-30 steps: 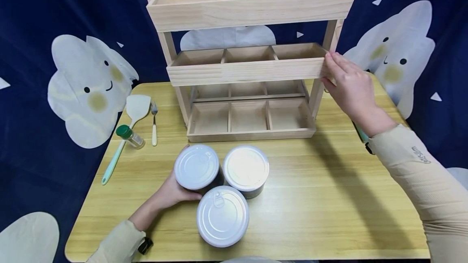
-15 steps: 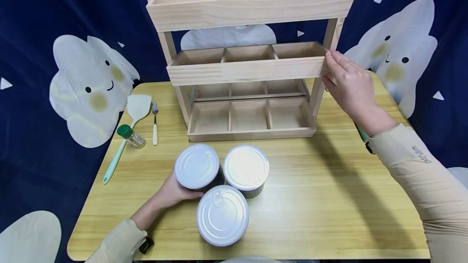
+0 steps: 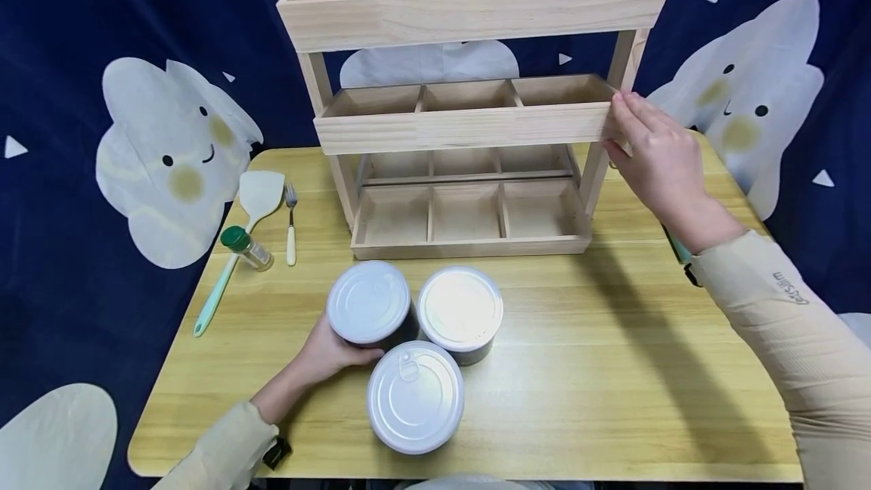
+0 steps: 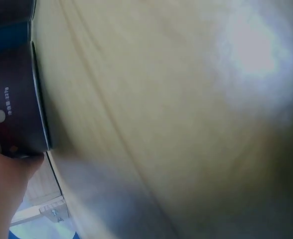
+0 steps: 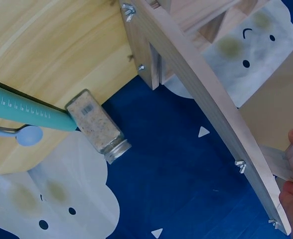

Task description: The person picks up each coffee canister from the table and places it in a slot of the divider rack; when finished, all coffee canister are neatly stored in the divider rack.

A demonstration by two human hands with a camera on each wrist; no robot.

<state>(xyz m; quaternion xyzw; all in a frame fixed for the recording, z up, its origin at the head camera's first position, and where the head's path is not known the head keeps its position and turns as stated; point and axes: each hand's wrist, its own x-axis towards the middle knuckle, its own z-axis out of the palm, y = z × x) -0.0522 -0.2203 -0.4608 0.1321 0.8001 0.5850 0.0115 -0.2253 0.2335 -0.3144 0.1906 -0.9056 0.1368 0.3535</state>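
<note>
While the right hand (image 3: 656, 165) is resting against the right end of the wooden rack (image 3: 469, 104), its fingers are lying fairly straight along the corner of the middle shelf, pressing the wood rather than curling round it. The rack is standing at the back of the yellow table (image 3: 612, 369), three tiers, each split into three compartments. The left hand (image 3: 327, 354) is gripping the rear left can (image 3: 370, 303), thumb and fingers wrapped round its dark wall; the left wrist view is showing the can's dark side (image 4: 14, 99) with a fingertip at its lower rim. This can is sitting in front of the rack, touching two more cans: one to its right (image 3: 460, 311) and one nearer the table's front edge (image 3: 415, 397). All three are upright, with pale lids. Left of the rack, a spatula (image 3: 238, 237), a fork (image 3: 291, 225) and a green-capped shaker (image 3: 246, 247) are lying together. The right wrist view is catching a spice jar (image 5: 97, 128) lying at the table's edge, beside a teal handle (image 5: 22, 110).
</note>
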